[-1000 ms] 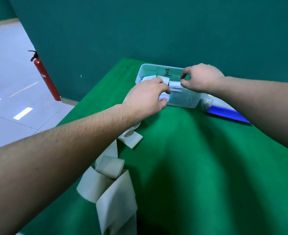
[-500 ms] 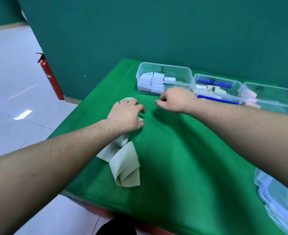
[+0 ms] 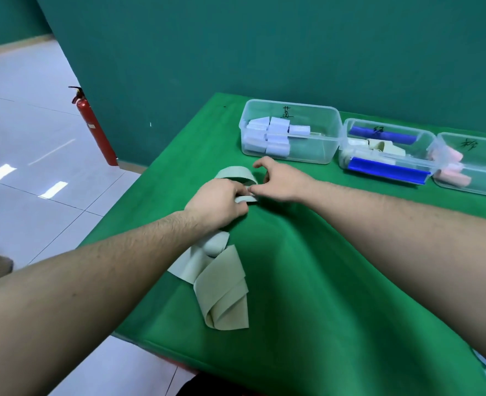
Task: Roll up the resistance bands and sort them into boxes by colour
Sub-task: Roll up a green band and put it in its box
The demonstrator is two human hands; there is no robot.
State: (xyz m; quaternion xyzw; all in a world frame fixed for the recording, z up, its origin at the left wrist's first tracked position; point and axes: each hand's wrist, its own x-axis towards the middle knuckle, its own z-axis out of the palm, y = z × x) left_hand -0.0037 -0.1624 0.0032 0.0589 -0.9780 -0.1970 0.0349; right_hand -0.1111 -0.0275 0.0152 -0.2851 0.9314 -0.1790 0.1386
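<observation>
Both hands meet at the far end of a pale grey-green rubber resistance band (image 3: pixel 221 284) on the green-draped desk (image 3: pixel 336 295): left hand (image 3: pixel 219 202) pinching it, right hand (image 3: pixel 279 180) touching, its grip unclear. The band trails near-left, towards the person.

Green-clothed table (image 3: pixel 307 281) — pale loose band (image 3: pixel 224 292) near its left edge, three clear boxes (image 3: pixel 290 132) along the back
</observation>
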